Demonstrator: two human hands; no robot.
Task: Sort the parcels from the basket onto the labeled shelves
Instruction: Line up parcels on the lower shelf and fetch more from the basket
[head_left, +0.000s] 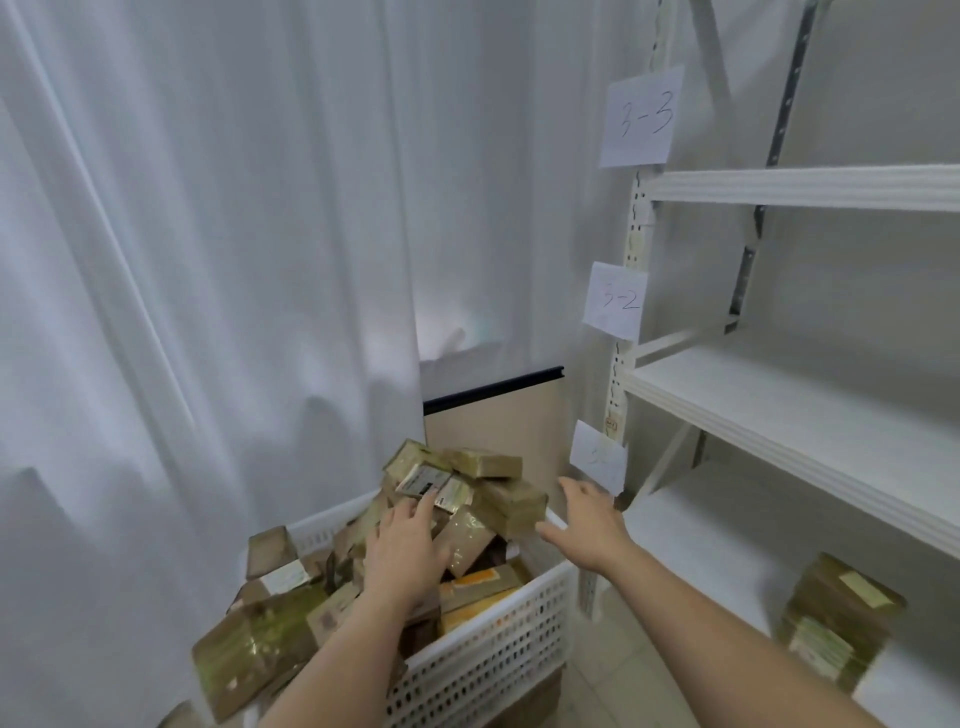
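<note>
Basket (498, 660) is heaped above its rim with taped parcels (467, 499), so there's no open way down into it; only the top layer is reachable. Left hand (402, 556) lies flat on the heap, right hand (589, 522) is spread at the basket's far right corner, just beside the lowest paper label (597, 457) on the shelf post (615, 384). White curtain (208, 260) closes off the left and back sides. Shelf bays on the right are open from the front: the 3-2 board (779, 410) shows bare surface, and the bottom board (717, 540) is free except for a parcel stack (836, 618) at its near end.
</note>
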